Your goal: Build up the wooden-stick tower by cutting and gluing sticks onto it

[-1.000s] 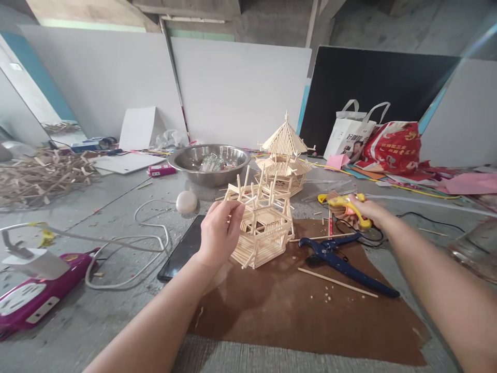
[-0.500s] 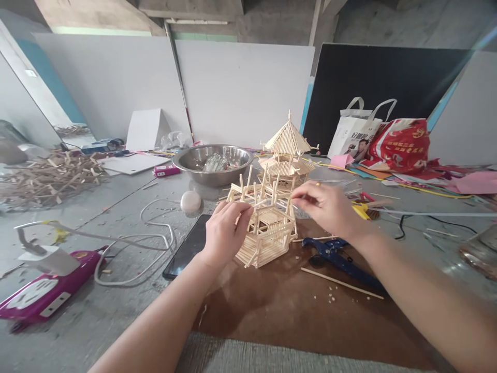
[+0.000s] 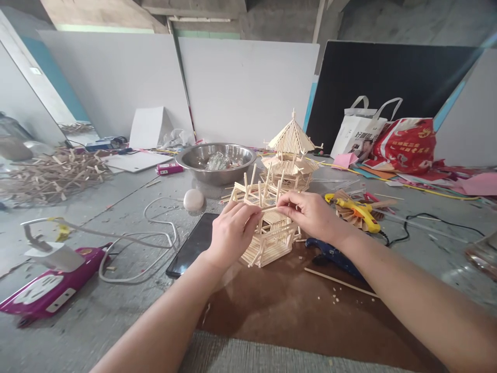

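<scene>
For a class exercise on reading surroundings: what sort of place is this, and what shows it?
Probably a makeshift craft workspace. The signs: the open stick frame, the roofed stick model behind it, and what looks like a yellow glue gun.

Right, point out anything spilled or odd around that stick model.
Pale crumbs lie scattered on the brown sheet beside a loose stick, near the stick model; they look like stray scraps. Nothing there looks broken.

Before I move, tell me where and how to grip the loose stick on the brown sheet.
Probably pinch the loose stick near its left end, coming from the near left: it is thin and lies flat, and the right forearm crowds its right end.
</scene>
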The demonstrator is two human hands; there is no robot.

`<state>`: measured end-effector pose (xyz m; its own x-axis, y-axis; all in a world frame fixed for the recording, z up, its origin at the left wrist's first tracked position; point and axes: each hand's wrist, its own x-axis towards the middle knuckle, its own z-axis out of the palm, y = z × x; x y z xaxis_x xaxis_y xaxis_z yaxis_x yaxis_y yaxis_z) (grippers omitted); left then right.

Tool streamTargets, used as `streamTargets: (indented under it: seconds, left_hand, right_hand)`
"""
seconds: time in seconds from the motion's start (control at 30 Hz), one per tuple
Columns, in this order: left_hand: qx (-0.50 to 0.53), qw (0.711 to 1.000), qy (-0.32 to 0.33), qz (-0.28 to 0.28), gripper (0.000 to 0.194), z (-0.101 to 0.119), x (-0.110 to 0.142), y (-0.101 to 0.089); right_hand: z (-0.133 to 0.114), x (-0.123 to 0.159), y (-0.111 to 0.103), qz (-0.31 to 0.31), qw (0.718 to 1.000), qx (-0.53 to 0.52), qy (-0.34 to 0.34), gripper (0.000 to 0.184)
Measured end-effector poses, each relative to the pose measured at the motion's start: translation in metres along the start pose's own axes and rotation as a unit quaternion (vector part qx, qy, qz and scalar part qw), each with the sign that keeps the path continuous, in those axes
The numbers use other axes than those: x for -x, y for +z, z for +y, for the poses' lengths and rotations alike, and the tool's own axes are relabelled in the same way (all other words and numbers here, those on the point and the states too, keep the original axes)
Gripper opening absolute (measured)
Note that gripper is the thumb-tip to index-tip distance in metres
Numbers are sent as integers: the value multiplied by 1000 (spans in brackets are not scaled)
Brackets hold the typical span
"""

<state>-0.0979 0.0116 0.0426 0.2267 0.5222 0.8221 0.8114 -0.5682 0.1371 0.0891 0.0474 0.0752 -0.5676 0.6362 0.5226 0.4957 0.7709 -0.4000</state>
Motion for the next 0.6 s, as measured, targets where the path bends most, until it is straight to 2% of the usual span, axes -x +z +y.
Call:
streamTargets:
  seconds: [0.23, 0.37, 0.6]
  left_hand:
    - [23, 999, -5, 45, 11, -2, 0, -1]
    - [30, 999, 7, 35, 17, -2, 0, -1]
    - [37, 999, 8, 16, 18, -3, 1, 1]
  right_hand:
    - [22, -4, 6, 44, 997, -43, 45, 12]
    - [28, -6, 10, 44, 996, -61, 37, 10]
    - [24, -8, 10, 33, 996, -78, 23, 8]
